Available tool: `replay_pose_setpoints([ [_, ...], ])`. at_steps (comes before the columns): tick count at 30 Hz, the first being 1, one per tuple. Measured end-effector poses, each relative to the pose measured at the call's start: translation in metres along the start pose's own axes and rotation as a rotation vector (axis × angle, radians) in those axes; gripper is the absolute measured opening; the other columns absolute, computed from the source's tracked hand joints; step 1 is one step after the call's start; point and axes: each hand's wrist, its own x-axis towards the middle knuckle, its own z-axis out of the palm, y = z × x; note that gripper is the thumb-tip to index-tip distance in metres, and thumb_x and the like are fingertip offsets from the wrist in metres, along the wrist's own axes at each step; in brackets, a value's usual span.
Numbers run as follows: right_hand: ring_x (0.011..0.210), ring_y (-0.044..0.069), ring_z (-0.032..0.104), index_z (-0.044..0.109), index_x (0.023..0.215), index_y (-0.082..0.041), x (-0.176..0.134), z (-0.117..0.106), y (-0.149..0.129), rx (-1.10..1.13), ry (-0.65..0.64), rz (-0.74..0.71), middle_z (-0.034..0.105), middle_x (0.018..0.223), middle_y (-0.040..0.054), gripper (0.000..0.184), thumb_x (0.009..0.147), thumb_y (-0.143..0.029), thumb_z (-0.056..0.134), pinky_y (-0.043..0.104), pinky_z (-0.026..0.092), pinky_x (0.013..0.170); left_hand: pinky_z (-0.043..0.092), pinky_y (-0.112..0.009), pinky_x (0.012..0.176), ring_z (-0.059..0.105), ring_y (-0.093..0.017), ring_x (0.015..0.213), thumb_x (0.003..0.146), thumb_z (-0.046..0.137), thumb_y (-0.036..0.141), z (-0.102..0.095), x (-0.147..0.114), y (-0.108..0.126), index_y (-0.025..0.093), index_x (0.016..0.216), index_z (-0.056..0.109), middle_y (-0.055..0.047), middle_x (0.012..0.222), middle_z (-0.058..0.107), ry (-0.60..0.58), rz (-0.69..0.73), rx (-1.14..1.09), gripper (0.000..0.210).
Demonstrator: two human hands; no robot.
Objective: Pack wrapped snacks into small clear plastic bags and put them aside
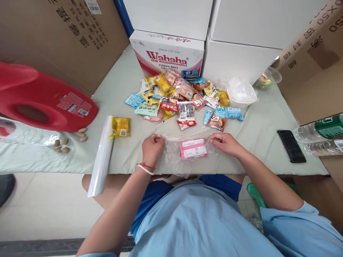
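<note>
A clear plastic bag lies at the table's front edge, stretched between my two hands. My left hand pinches its left top corner, and my right hand grips the right one. A pink packet with white labels lies on or inside the clear plastic; I cannot tell which. Beyond my hands spreads a pile of small wrapped snacks in many colours. To the left of my left hand, a yellow snack packet rests against a roll of clear plastic that juts over the edge.
On the left lie a large red jug and several walnuts. A Wahaha carton and white boxes stand at the back. On the right are a white bowl holding clear plastic, a black phone and plastic bottles.
</note>
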Motion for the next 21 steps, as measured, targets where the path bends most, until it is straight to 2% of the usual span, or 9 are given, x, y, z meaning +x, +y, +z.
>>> replay_pose_setpoints([
  [2, 0.068, 0.016, 0.056, 0.075, 0.092, -0.019, 0.004, 0.001, 0.004, 0.027, 0.003, 0.030, 0.069, 0.076, 0.0006, 0.031, 0.091, -0.046, 0.061, 0.027, 0.041, 0.062, 0.053, -0.036, 0.075, 0.065, -0.021, 0.075, 0.080, 0.061, 0.025, -0.014, 0.014, -0.008, 0.016, 0.102, 0.065, -0.004, 0.083, 0.068, 0.061, 0.069, 0.059, 0.025],
  [4, 0.070, 0.016, 0.057, 0.074, 0.090, -0.019, 0.008, 0.002, 0.007, 0.045, 0.011, 0.044, 0.070, 0.078, 0.0014, 0.032, 0.089, -0.048, 0.062, 0.028, 0.042, 0.064, 0.052, -0.048, 0.096, 0.067, -0.028, 0.102, 0.081, 0.057, 0.018, -0.028, 0.012, -0.010, 0.014, 0.117, 0.061, -0.013, 0.110, 0.069, 0.169, 0.271, 0.116, 0.036],
  [6, 0.070, 0.017, 0.058, 0.075, 0.089, -0.018, 0.012, 0.002, 0.007, 0.053, 0.008, 0.043, 0.072, 0.081, 0.0023, 0.032, 0.088, -0.048, 0.062, 0.028, 0.043, 0.065, 0.044, -0.054, 0.111, 0.062, -0.031, 0.124, 0.085, 0.054, 0.016, -0.038, -0.004, -0.009, 0.018, 0.119, 0.062, -0.015, 0.128, 0.066, 0.175, 0.503, 0.157, 0.035],
  [9, 0.064, 0.015, 0.053, 0.077, 0.094, -0.019, 0.016, 0.000, 0.006, 0.033, -0.027, 0.025, 0.071, 0.077, 0.0008, 0.030, 0.088, -0.045, 0.063, 0.027, 0.038, 0.059, 0.044, -0.049, 0.117, 0.063, -0.025, 0.129, 0.087, 0.056, 0.019, -0.042, -0.041, -0.009, 0.026, 0.110, 0.066, -0.008, 0.127, 0.072, -0.146, 0.833, 0.154, 0.026],
  [12, 0.055, 0.013, 0.042, 0.078, 0.100, -0.020, 0.019, -0.004, 0.005, 0.008, -0.052, 0.021, 0.062, 0.065, -0.0028, 0.029, 0.088, -0.043, 0.063, 0.026, 0.029, 0.053, 0.032, -0.057, 0.126, 0.056, -0.029, 0.141, 0.092, 0.061, 0.032, -0.031, -0.067, -0.016, 0.022, 0.142, 0.053, -0.018, 0.149, 0.061, -0.417, 1.101, 0.194, 0.052],
  [14, 0.054, 0.012, 0.039, 0.078, 0.100, -0.020, 0.021, -0.005, 0.005, 0.010, -0.051, 0.032, 0.059, 0.062, -0.0034, 0.031, 0.088, -0.044, 0.064, 0.026, 0.028, 0.052, 0.022, -0.065, 0.129, 0.050, -0.034, 0.147, 0.089, 0.070, 0.049, -0.022, -0.074, -0.025, 0.016, 0.158, 0.033, -0.026, 0.158, 0.049, -0.426, 1.112, 0.234, 0.085],
  [16, 0.056, 0.013, 0.042, 0.078, 0.098, -0.019, 0.022, -0.007, 0.005, 0.019, -0.043, 0.051, 0.062, 0.066, -0.0021, 0.033, 0.087, -0.047, 0.066, 0.026, 0.030, 0.054, 0.022, -0.067, 0.128, 0.049, -0.036, 0.147, 0.087, 0.074, 0.053, -0.013, -0.076, -0.034, 0.015, 0.159, 0.031, -0.029, 0.158, 0.048, -0.373, 1.075, 0.242, 0.092],
  [18, 0.060, 0.014, 0.046, 0.077, 0.094, -0.019, 0.022, -0.009, 0.007, 0.029, -0.031, 0.065, 0.065, 0.070, -0.0006, 0.035, 0.085, -0.052, 0.069, 0.027, 0.034, 0.056, 0.028, -0.064, 0.127, 0.054, -0.033, 0.144, 0.093, 0.070, 0.044, -0.007, -0.076, -0.039, 0.017, 0.149, 0.046, -0.026, 0.153, 0.055, -0.333, 1.039, 0.195, 0.066],
  [21, 0.061, 0.014, 0.046, 0.076, 0.091, -0.019, 0.022, -0.013, 0.008, 0.045, -0.021, 0.091, 0.062, 0.067, -0.0011, 0.042, 0.082, -0.059, 0.071, 0.027, 0.034, 0.058, 0.039, -0.051, 0.122, 0.068, -0.024, 0.125, 0.103, 0.052, 0.033, -0.006, -0.075, -0.038, 0.022, 0.116, 0.068, -0.013, 0.126, 0.075, -0.349, 0.919, 0.021, 0.023],
])
